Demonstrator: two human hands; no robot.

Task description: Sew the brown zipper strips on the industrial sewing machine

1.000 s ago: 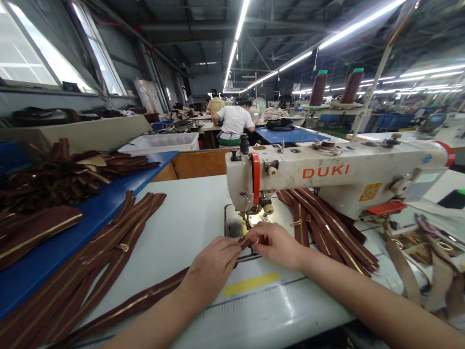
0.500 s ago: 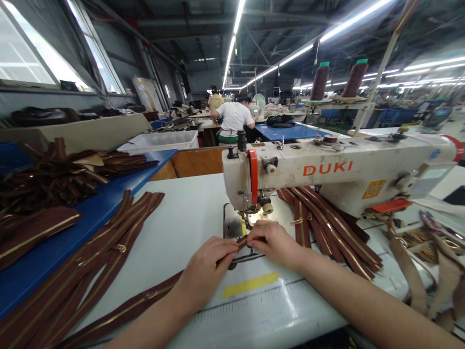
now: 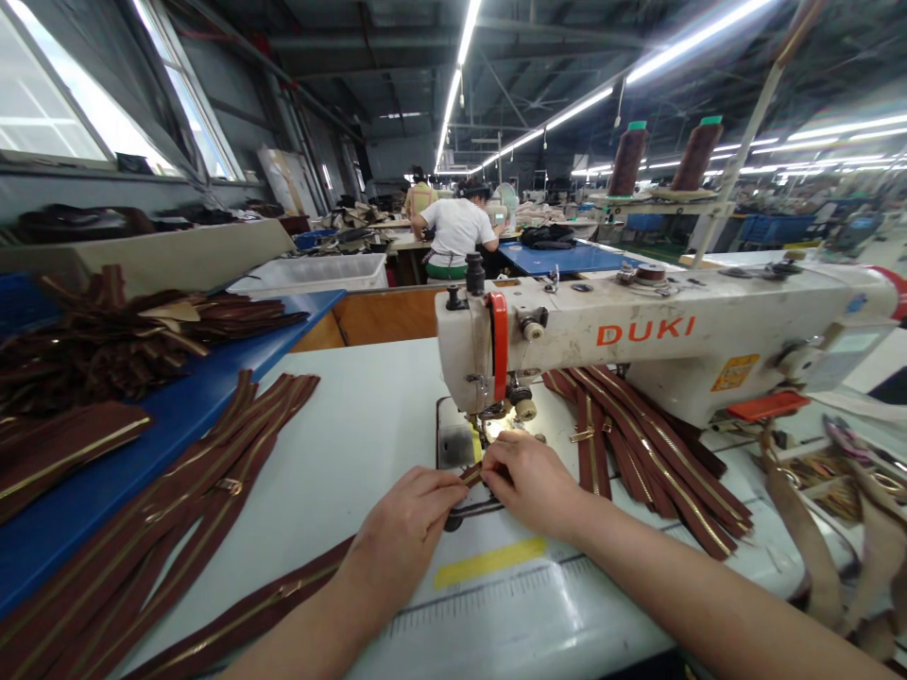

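My left hand [image 3: 411, 519] pinches the end of a brown zipper strip [image 3: 283, 595] just in front of the sewing machine's needle area. The strip runs back under my left forearm toward the lower left. My right hand [image 3: 528, 477] is closed on the same end, close to the presser foot, with its fingertips beside the metal needle plate [image 3: 453, 442]. The white sewing machine [image 3: 567, 326] stands over the fingers, its lamp lit. More brown zippers [image 3: 652, 434] with gold teeth lie under the machine arm, and others [image 3: 213, 472] at the left.
A blue table [image 3: 177, 425] at the left holds heaped zippers [image 3: 106, 349]. At the right are a tray of small parts [image 3: 826, 482] and beige straps [image 3: 800, 529]. Two thread cones [image 3: 627, 161] stand behind the machine. A person in white [image 3: 457, 231] sits further back.
The view has shifted slightly, so the machine appears a little further right. Both hands stay at the strip's end, the left one a touch lower in view.
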